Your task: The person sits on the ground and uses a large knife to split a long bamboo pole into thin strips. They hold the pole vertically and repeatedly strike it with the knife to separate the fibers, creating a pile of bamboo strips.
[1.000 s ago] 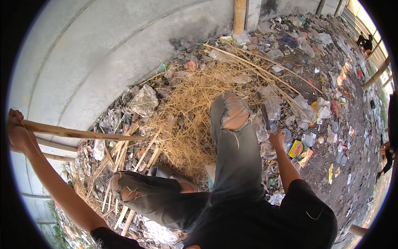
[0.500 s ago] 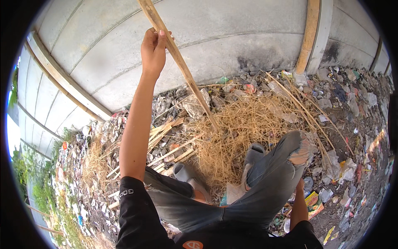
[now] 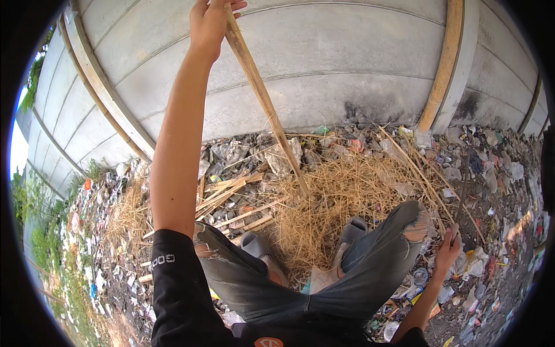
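Note:
My left hand [image 3: 209, 26] is raised at the top of the view, its fingers closed round the upper end of a long split bamboo strip [image 3: 260, 95]. The strip slants down to the right, its lower end at the heap of dry straw [image 3: 341, 194] in front of my feet. Out to the right, beside my knee, my right hand [image 3: 447, 250] is closed on the grip of what looks like a long knife. Its thin dark blade [image 3: 463, 188] points away from me and blends into the dark ground.
More split bamboo pieces [image 3: 228, 194] lie left of the straw. Long thin sticks [image 3: 419, 170] rest at its right. Litter [image 3: 110, 243] covers the ground around me. A grey concrete panel wall [image 3: 335, 46] stands ahead, with an upright bamboo pole [image 3: 444, 63] against it.
My left hand has gone higher in the view with the bamboo strip. My right hand, hidden beside my leg before, has come forward with the long knife in it.

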Available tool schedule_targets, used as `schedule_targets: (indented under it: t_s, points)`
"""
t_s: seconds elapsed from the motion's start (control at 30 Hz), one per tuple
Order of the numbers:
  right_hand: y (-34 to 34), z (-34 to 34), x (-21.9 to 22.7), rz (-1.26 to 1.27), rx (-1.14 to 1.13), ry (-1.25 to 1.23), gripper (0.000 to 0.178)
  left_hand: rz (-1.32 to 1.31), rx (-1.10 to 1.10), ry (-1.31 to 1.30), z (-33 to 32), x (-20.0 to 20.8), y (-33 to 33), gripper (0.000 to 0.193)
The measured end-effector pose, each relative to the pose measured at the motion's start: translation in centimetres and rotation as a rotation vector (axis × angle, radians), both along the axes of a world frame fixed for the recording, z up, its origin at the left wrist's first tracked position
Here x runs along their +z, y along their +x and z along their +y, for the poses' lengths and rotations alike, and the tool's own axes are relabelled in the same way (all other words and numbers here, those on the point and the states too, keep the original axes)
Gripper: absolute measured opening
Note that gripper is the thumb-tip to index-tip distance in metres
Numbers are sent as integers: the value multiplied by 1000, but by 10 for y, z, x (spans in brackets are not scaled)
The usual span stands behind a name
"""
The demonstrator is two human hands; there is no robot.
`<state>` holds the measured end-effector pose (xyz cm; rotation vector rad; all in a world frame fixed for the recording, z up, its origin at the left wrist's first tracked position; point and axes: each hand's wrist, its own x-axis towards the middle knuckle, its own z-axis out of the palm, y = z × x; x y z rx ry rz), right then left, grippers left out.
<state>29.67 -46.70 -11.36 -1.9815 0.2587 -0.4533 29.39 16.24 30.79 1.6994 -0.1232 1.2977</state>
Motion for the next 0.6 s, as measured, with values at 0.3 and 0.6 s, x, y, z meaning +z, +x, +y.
schedule_targets:
  t_s: [0.3,0.6]
  points:
    - [-49,174,193,-276,608,601,30,2,-210,-136,-51,-6,0,43]
    - [-103,263,308,-581,782,1014,59,-41,-200,-279,-39,-17,15,39]
